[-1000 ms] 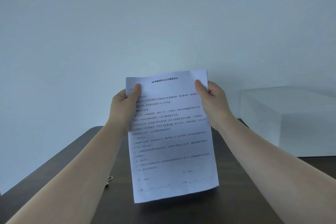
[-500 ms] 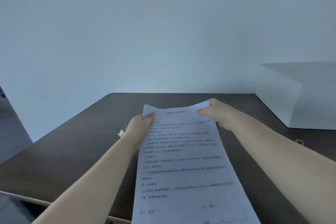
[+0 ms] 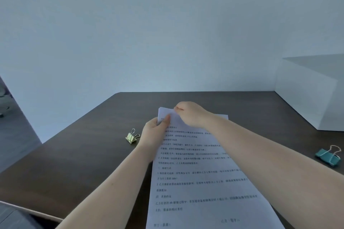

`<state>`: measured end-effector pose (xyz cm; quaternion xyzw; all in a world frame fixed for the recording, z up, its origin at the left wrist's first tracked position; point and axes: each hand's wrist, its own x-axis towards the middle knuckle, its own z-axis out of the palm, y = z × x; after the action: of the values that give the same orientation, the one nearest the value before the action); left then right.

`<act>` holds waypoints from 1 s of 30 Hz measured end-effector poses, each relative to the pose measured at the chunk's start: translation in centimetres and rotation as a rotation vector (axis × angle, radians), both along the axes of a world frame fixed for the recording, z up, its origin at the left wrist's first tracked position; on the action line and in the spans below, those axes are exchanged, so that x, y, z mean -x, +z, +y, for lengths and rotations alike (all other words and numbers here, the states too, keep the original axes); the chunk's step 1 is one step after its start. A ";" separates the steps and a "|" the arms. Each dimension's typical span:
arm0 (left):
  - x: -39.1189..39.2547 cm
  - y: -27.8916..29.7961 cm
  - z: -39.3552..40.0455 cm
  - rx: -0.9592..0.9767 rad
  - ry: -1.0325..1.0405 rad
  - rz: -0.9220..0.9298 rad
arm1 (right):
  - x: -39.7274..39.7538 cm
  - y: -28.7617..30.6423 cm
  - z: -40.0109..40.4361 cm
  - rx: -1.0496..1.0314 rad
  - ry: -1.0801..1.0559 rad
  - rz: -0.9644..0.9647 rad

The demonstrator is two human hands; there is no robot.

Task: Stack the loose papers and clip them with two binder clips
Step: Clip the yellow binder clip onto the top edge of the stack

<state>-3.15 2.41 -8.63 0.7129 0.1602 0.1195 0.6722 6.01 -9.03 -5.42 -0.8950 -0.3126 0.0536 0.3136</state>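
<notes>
A stack of white printed papers [image 3: 197, 178] lies flat on the dark table [image 3: 89, 163], reaching from mid-table to the near edge. My left hand [image 3: 154, 134] pinches the stack's far left corner, thumb on top. My right hand [image 3: 191, 113] grips the far edge close to that same corner, fingers curled. A yellow binder clip [image 3: 131, 136] lies on the table just left of my left hand. A teal binder clip [image 3: 328, 157] lies far right, beyond my right forearm.
A white box [image 3: 312, 91] stands at the table's back right corner. A pale wall rises behind the table. The table's left edge drops to a grey floor [image 3: 14, 135].
The papers went from held upright in the air to lying flat on the table. My right hand slid left along the top edge toward my left hand. The view tilted down.
</notes>
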 end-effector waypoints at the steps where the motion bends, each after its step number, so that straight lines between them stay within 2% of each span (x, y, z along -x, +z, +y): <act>1: 0.0 -0.2 0.1 -0.011 0.013 -0.002 | -0.1 -0.3 0.0 -0.024 0.006 0.011; 4: -0.6 -0.7 -0.1 -0.141 0.041 0.003 | 0.0 -1.2 -0.3 -0.058 0.008 0.028; 8: -2.3 0.8 1.2 -0.646 0.284 0.078 | -0.5 -1.8 -0.9 -0.128 -0.026 0.023; 11: -2.5 1.7 3.5 -1.172 0.291 0.364 | -0.8 -1.6 -1.3 -0.157 -0.028 -0.007; 13: -2.0 1.8 4.6 -1.391 0.234 0.544 | -0.9 -1.5 -1.5 -0.163 -0.038 -0.021; 15: -1.4 1.7 5.4 -1.421 0.205 0.678 | -0.9 -1.4 -1.7 -0.173 -0.044 -0.022; 17: -1.0 1.3 6.5 -1.352 0.200 0.739 | -0.6 -1.3 -1.9 -0.181 -0.053 -0.021; 21: -0.7 0.5 7.8 -1.220 0.169 0.730 | 0.0 -1.2 -2.3 -0.179 -0.054 -0.058; 30: -1.6 0.2 7.3 -1.226 0.147 0.662 | 0.4 -0.7 -3.2 -0.185 -0.067 -0.066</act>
<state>-1.57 9.72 -8.46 0.9497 0.3082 0.0102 0.0550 5.64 -12.28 -6.12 -0.8735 -0.2961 -0.0158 0.3861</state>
